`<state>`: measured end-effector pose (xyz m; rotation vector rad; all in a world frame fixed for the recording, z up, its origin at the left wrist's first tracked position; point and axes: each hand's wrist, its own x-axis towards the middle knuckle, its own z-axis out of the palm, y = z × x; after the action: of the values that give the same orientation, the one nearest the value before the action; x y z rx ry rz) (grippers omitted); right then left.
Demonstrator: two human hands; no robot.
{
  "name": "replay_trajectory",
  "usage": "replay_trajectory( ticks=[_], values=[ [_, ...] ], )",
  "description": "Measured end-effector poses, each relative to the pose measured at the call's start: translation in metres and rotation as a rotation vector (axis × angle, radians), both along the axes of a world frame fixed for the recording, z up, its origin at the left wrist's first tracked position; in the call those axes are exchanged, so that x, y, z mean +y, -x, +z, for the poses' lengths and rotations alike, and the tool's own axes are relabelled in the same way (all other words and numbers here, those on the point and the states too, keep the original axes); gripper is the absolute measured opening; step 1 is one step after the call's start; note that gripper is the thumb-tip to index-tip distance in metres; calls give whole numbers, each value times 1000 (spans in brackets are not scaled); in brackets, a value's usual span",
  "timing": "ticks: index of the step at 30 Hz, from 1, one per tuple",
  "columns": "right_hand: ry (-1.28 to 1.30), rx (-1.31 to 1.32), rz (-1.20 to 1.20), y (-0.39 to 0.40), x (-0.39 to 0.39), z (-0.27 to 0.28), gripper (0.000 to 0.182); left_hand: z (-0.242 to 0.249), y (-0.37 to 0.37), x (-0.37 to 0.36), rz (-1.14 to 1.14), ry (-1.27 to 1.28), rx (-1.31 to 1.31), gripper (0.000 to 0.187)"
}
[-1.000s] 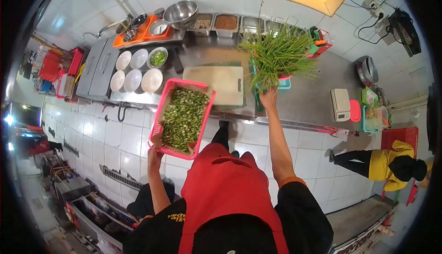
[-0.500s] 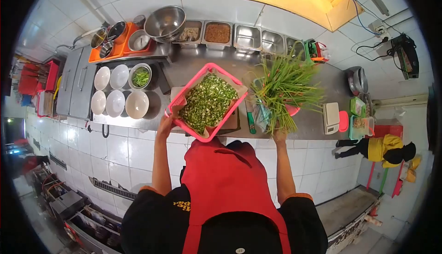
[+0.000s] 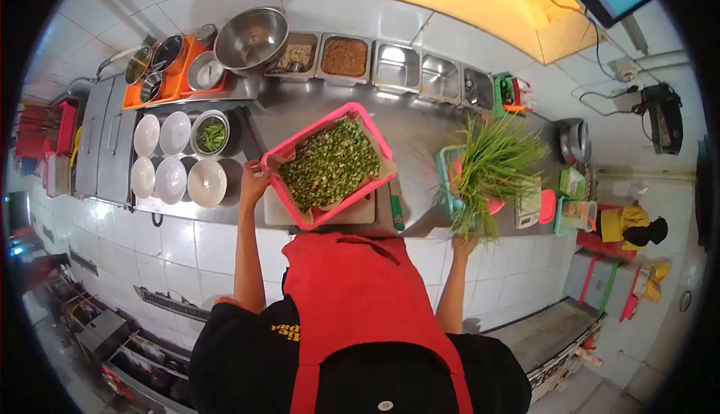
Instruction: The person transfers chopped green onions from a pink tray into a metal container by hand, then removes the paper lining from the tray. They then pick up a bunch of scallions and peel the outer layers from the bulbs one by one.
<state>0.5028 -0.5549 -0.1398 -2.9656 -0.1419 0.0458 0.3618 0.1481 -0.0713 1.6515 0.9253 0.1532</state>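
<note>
A pink basket (image 3: 322, 217), lined with brown paper, is full of chopped scallions (image 3: 330, 160). It sits tilted across a white cutting board (image 3: 352, 214). My left hand (image 3: 255, 179) is closed on its left rim. To the right, long whole scallions (image 3: 502, 163) spill over a turquoise basket (image 3: 448, 181). My right hand (image 3: 463, 244) is at the counter's front edge under the hanging leaves, which hide its fingers. Between the two baskets lies a knife with a green handle (image 3: 397, 213).
Several white bowls (image 3: 171, 180) and a bowl of cut greens (image 3: 211, 135) stand at left. Steel food pans (image 3: 397, 65) line the back beside a large steel bowl (image 3: 251, 39). A kitchen scale (image 3: 527, 210) is right of the scallions. Another person (image 3: 626, 228) is at far right.
The whole scallions and their turquoise basket have shifted right, nearer the scale, along with my right hand. My left hand has moved up the pink basket's left side. The view has shifted.
</note>
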Motion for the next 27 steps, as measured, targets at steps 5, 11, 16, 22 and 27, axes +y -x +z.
replay_trajectory(
  ticks=[5,11,16,22,27],
  values=[
    [-233,1386,53,-34,164,149,42,81,-21,-49,90,-967,-47,36],
    [-642,437,632,-162,347,194,37,86,-68,-97,-187,-474,-122,23],
    [-377,-131,670,-260,423,172,53,71,-67,-99,-236,-613,6,25],
    [5,-27,663,-251,415,131,47,59,-61,-103,-297,-732,-6,32],
    [55,43,596,-207,388,133,35,55,-54,-128,-333,-583,80,44]
  ],
)
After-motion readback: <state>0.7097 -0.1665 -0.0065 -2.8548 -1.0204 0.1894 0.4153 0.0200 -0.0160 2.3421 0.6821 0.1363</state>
